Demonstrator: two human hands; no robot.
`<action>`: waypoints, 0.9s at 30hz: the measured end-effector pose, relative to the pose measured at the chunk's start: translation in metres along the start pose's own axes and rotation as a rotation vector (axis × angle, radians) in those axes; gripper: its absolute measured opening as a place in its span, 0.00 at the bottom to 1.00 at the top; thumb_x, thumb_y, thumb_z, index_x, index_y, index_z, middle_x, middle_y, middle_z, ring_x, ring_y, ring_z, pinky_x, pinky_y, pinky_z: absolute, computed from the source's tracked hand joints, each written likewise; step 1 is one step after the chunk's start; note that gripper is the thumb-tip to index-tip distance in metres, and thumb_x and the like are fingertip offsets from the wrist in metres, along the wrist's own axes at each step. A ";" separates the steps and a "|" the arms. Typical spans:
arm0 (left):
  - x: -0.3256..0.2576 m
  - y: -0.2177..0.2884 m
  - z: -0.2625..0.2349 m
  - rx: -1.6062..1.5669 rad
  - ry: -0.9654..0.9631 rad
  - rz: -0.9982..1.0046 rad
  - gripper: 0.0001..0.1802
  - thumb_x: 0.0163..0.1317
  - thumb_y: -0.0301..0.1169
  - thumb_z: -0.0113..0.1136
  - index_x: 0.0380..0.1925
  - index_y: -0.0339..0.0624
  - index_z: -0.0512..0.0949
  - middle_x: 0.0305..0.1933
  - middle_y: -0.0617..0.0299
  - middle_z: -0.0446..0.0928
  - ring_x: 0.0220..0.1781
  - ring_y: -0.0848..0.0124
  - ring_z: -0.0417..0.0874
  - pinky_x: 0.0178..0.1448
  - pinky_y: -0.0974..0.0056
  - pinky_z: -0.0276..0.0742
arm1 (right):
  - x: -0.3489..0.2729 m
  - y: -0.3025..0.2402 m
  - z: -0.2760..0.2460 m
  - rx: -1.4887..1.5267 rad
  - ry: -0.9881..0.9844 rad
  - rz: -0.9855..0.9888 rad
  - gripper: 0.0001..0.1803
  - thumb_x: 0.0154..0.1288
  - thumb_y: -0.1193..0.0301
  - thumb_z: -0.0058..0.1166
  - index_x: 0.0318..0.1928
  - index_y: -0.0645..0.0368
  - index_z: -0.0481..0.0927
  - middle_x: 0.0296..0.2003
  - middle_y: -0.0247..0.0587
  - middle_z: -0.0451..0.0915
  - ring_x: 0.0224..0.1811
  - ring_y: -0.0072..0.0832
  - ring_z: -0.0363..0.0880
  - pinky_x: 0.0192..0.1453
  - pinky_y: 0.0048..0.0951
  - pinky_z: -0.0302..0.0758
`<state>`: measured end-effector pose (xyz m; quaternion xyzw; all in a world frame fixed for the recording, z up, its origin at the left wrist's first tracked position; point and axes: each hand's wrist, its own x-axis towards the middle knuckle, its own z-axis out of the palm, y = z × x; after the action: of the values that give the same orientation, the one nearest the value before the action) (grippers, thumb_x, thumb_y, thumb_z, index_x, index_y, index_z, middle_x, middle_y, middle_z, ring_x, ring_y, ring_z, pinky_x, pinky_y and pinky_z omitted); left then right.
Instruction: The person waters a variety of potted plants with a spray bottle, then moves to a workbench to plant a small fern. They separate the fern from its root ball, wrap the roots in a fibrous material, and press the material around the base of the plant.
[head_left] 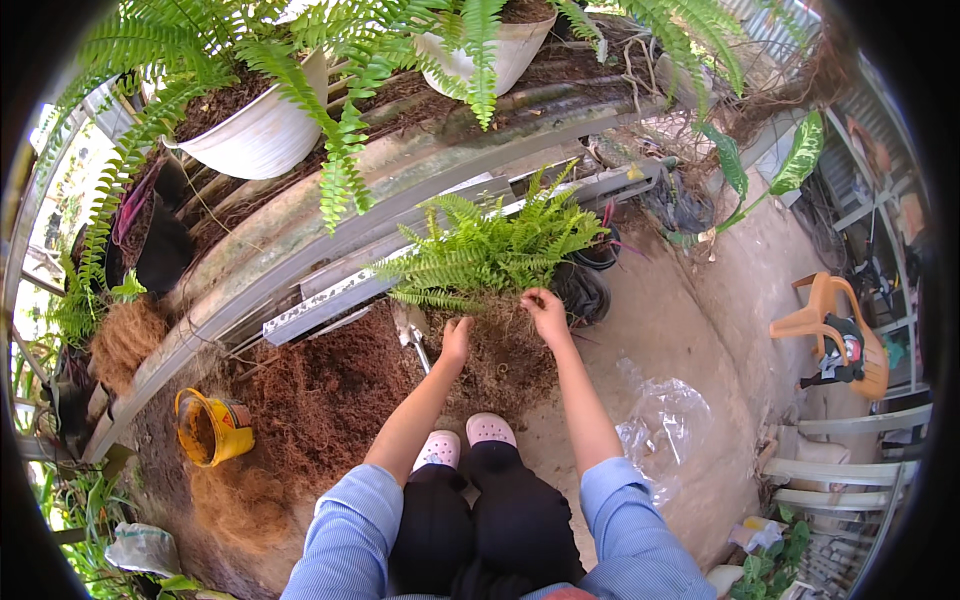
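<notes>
In front of my feet sits a green fern (490, 245) with its brown root ball (505, 350) facing me. My left hand (457, 340) is at the left side of the roots, fingers curled together; what they hold, if anything, is hidden. Higher up on the right, my right hand (545, 315) pinches at the root ball's upper edge, just under the fronds. A metal-shafted hand tool (420, 348), its working end unclear, lies left of my left hand. Beside it spreads a heap of reddish-brown loose planting material (330, 380).
A yellow bucket (228, 430) leans at the left, near a clump of brown fibre (240, 505). Clear plastic (670, 415) lies at the right, with an orange plastic chair (830, 335) beyond. White hanging-style pots (255, 135) of ferns line a ledge (270, 240) ahead.
</notes>
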<state>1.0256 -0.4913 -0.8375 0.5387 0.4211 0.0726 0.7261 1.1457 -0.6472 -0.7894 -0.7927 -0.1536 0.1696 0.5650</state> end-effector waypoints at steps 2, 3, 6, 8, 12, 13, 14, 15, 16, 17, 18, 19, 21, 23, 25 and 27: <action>-0.007 0.007 0.003 -0.086 -0.165 -0.125 0.29 0.55 0.41 0.56 0.51 0.33 0.65 0.44 0.55 0.71 0.50 0.62 0.70 0.55 0.61 0.64 | -0.006 0.010 -0.012 0.073 0.053 0.041 0.08 0.61 0.71 0.55 0.37 0.63 0.76 0.32 0.33 0.76 0.36 0.20 0.72 0.44 0.24 0.68; -0.008 0.005 0.002 -0.098 -0.170 -0.077 0.30 0.54 0.41 0.57 0.52 0.33 0.64 0.46 0.53 0.70 0.53 0.61 0.68 0.57 0.59 0.62 | -0.009 0.005 -0.011 0.131 0.067 0.069 0.08 0.61 0.71 0.55 0.37 0.63 0.77 0.34 0.33 0.77 0.36 0.20 0.72 0.45 0.24 0.68; -0.020 0.007 0.012 0.432 0.023 0.112 0.30 0.53 0.39 0.58 0.52 0.35 0.63 0.54 0.50 0.63 0.59 0.57 0.61 0.61 0.54 0.57 | -0.026 -0.005 -0.013 0.289 0.105 0.074 0.08 0.59 0.71 0.54 0.38 0.62 0.78 0.38 0.33 0.78 0.41 0.26 0.75 0.50 0.27 0.67; -0.033 0.014 0.019 0.748 0.176 0.298 0.29 0.52 0.38 0.58 0.52 0.37 0.63 0.58 0.49 0.58 0.62 0.54 0.57 0.62 0.50 0.54 | -0.032 0.011 -0.019 0.487 0.154 -0.028 0.11 0.58 0.70 0.52 0.41 0.61 0.77 0.41 0.34 0.78 0.44 0.28 0.76 0.52 0.29 0.67; -0.055 0.034 0.017 0.905 0.156 0.707 0.28 0.49 0.34 0.56 0.52 0.43 0.63 0.61 0.52 0.56 0.64 0.52 0.54 0.64 0.49 0.51 | -0.037 0.005 -0.020 1.018 0.632 0.120 0.10 0.61 0.70 0.44 0.39 0.59 0.76 0.41 0.34 0.77 0.43 0.25 0.75 0.51 0.27 0.66; -0.058 0.038 0.019 0.970 0.090 0.833 0.28 0.49 0.33 0.56 0.53 0.43 0.63 0.62 0.52 0.56 0.65 0.53 0.55 0.64 0.49 0.51 | -0.035 0.018 -0.023 0.867 0.673 0.132 0.09 0.60 0.71 0.46 0.39 0.59 0.75 0.40 0.35 0.76 0.42 0.25 0.75 0.50 0.26 0.67; -0.060 0.042 0.021 1.032 0.023 0.960 0.29 0.49 0.32 0.55 0.53 0.43 0.63 0.62 0.53 0.57 0.65 0.53 0.55 0.64 0.49 0.51 | -0.031 0.030 -0.023 0.715 0.712 0.144 0.09 0.59 0.71 0.47 0.39 0.59 0.75 0.39 0.35 0.76 0.42 0.26 0.74 0.50 0.26 0.68; -0.058 0.044 0.022 1.083 -0.112 1.050 0.32 0.48 0.31 0.54 0.58 0.47 0.61 0.67 0.57 0.53 0.69 0.55 0.53 0.64 0.49 0.51 | -0.027 0.050 -0.025 0.562 0.749 0.157 0.08 0.59 0.72 0.48 0.39 0.59 0.75 0.39 0.36 0.76 0.42 0.26 0.74 0.49 0.25 0.69; -0.057 0.045 0.022 1.161 -0.180 1.062 0.33 0.49 0.31 0.53 0.59 0.48 0.60 0.67 0.57 0.53 0.69 0.55 0.52 0.65 0.48 0.50 | -0.026 0.055 -0.024 0.410 0.773 0.173 0.08 0.58 0.73 0.50 0.39 0.59 0.75 0.38 0.36 0.76 0.41 0.27 0.74 0.48 0.25 0.69; -0.057 0.045 0.023 1.238 -0.251 1.073 0.34 0.49 0.31 0.53 0.60 0.49 0.59 0.68 0.57 0.53 0.70 0.55 0.52 0.65 0.47 0.50 | -0.029 0.061 -0.027 0.266 0.582 0.172 0.13 0.55 0.73 0.55 0.42 0.61 0.76 0.40 0.41 0.75 0.43 0.32 0.74 0.50 0.30 0.70; -0.056 0.044 0.021 1.317 -0.319 1.078 0.35 0.50 0.32 0.53 0.61 0.51 0.59 0.68 0.57 0.53 0.70 0.56 0.51 0.65 0.46 0.50 | -0.028 0.058 -0.022 0.072 0.537 0.212 0.16 0.55 0.71 0.56 0.45 0.60 0.75 0.41 0.42 0.75 0.45 0.34 0.74 0.51 0.31 0.69; -0.054 0.040 0.021 1.375 -0.369 0.991 0.35 0.52 0.34 0.52 0.63 0.55 0.57 0.68 0.58 0.53 0.71 0.56 0.50 0.66 0.45 0.49 | -0.029 0.052 -0.015 -0.124 0.494 0.252 0.19 0.54 0.69 0.57 0.47 0.60 0.74 0.42 0.43 0.74 0.46 0.35 0.73 0.52 0.33 0.69; -0.050 0.036 0.022 1.546 -0.369 0.896 0.36 0.52 0.37 0.53 0.64 0.57 0.56 0.68 0.58 0.53 0.71 0.57 0.51 0.67 0.44 0.49 | -0.030 0.048 -0.007 -0.467 0.433 0.333 0.31 0.52 0.62 0.61 0.57 0.54 0.68 0.49 0.45 0.72 0.53 0.41 0.70 0.56 0.42 0.66; -0.036 0.029 0.009 1.723 -0.321 0.798 0.37 0.53 0.42 0.54 0.64 0.59 0.55 0.69 0.59 0.52 0.70 0.57 0.52 0.66 0.43 0.48 | -0.031 0.022 0.000 -0.333 0.300 0.382 0.32 0.54 0.63 0.60 0.59 0.54 0.66 0.49 0.46 0.71 0.54 0.41 0.69 0.58 0.41 0.65; -0.036 0.036 0.004 1.700 -0.332 0.742 0.37 0.53 0.43 0.55 0.64 0.59 0.55 0.69 0.59 0.52 0.70 0.57 0.52 0.66 0.42 0.48 | -0.030 -0.002 -0.004 -0.273 0.189 0.459 0.32 0.56 0.65 0.58 0.61 0.51 0.64 0.53 0.47 0.70 0.58 0.42 0.66 0.61 0.40 0.64; -0.034 0.037 -0.001 1.678 -0.318 0.737 0.38 0.52 0.43 0.55 0.64 0.59 0.55 0.69 0.60 0.52 0.69 0.55 0.54 0.66 0.41 0.47 | -0.027 0.001 0.000 -0.378 0.217 0.332 0.30 0.57 0.68 0.57 0.61 0.52 0.65 0.54 0.44 0.70 0.58 0.40 0.67 0.59 0.40 0.66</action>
<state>1.0164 -0.4946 -0.7878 0.9908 0.0337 -0.1042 0.0792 1.1214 -0.6594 -0.7880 -0.9120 0.0111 0.1421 0.3845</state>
